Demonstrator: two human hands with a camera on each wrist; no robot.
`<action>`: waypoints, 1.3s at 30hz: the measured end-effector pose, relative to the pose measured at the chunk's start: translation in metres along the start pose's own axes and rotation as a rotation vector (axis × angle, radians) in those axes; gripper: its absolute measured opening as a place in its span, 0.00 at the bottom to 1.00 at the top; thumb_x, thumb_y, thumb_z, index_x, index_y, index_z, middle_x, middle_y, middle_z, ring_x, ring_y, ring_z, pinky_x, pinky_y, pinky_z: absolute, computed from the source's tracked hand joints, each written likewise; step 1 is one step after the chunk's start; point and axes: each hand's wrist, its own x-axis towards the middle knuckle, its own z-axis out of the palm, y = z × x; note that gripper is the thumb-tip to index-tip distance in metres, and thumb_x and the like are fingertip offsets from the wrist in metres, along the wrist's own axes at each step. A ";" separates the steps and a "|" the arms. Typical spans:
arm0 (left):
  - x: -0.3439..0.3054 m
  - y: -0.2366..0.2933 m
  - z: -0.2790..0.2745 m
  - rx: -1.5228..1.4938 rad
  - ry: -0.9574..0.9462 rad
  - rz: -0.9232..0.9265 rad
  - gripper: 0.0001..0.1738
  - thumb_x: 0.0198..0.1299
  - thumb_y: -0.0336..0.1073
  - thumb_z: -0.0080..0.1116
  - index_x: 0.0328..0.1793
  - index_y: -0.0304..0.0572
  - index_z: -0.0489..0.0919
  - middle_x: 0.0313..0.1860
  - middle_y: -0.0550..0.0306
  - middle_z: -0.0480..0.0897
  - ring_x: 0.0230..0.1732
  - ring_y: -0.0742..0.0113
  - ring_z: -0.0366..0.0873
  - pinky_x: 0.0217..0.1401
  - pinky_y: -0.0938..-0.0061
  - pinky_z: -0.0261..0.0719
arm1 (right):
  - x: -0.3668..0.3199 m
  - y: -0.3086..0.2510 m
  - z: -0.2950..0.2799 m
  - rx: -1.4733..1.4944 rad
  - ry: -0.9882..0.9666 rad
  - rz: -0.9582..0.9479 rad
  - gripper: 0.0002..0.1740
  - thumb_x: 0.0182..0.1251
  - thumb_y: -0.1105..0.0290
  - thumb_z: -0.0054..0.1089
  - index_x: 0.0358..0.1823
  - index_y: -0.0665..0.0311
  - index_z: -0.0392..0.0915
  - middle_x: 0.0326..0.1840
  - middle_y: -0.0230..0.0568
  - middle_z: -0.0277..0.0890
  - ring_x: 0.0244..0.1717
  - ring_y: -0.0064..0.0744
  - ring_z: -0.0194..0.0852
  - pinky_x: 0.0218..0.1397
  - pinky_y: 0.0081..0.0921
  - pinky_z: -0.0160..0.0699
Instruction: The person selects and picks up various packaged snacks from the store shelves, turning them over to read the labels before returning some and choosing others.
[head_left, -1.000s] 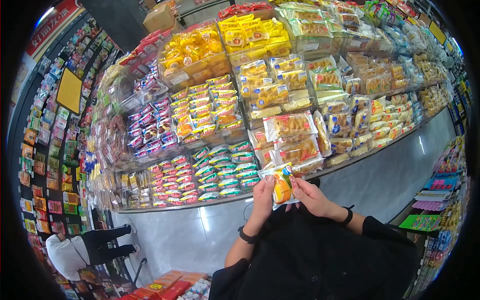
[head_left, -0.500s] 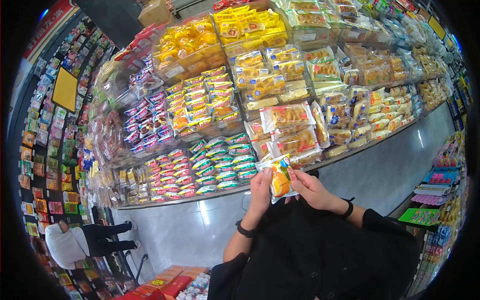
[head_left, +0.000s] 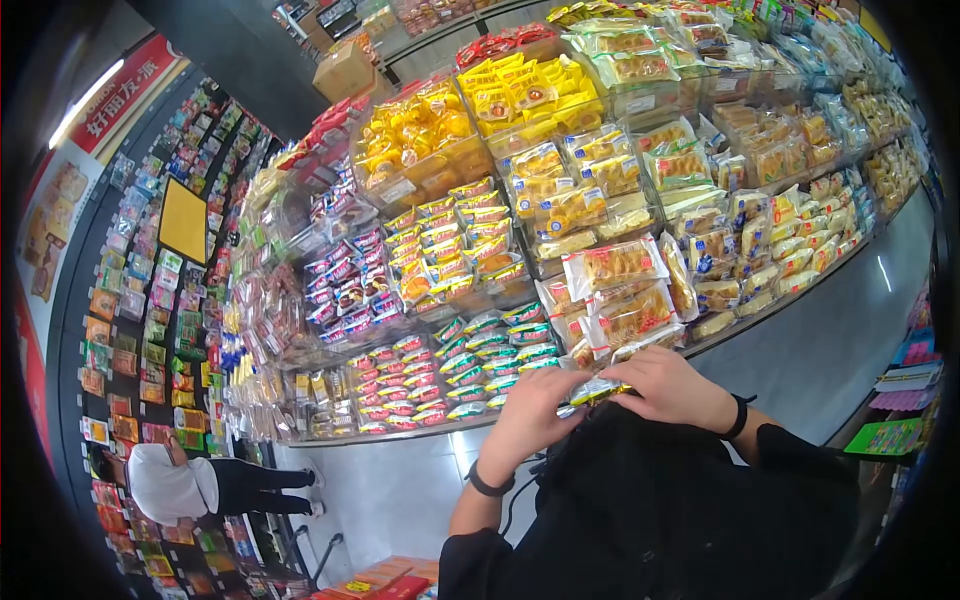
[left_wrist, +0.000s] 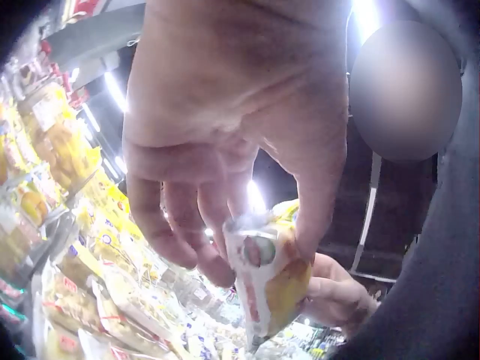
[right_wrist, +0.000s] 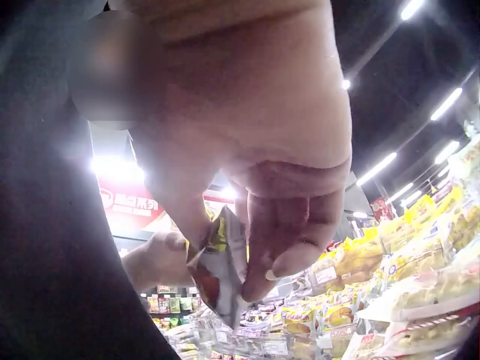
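A small packaged cake (head_left: 594, 391) in a yellow and white wrapper is held between both hands in front of the black top. My left hand (head_left: 532, 415) pinches one end between thumb and fingers; in the left wrist view the printed side of the wrapper (left_wrist: 271, 281) shows below the thumb. From the other end my right hand (head_left: 682, 392) grips the package with thumb and fingers. The right wrist view has the wrapper (right_wrist: 220, 270) edge-on, tapering downward between thumb and fingers. In the head view the hands cover most of it.
Just beyond the hands, a tiered display holds bagged bread (head_left: 630, 310), small green-wrapped packs (head_left: 487, 360) and yellow packs (head_left: 525, 90) in clear bins. A person in a white top (head_left: 170, 485) stands at the left shelves. Red boxes (head_left: 400, 580) lie at the bottom.
Both hands have turned the package from face-up to nearly edge-on, with their backs now upward. The head view has shifted, so the display sits further right and lower.
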 end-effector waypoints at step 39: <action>0.095 -0.248 -0.037 0.540 0.384 0.023 0.24 0.53 0.46 0.78 0.57 0.53 0.90 0.45 0.57 0.87 0.54 0.53 0.80 0.64 0.56 0.71 | -0.037 0.008 0.011 -0.002 0.284 0.286 0.15 0.69 0.68 0.65 0.55 0.64 0.80 0.57 0.47 0.81 0.57 0.50 0.80 0.62 0.42 0.79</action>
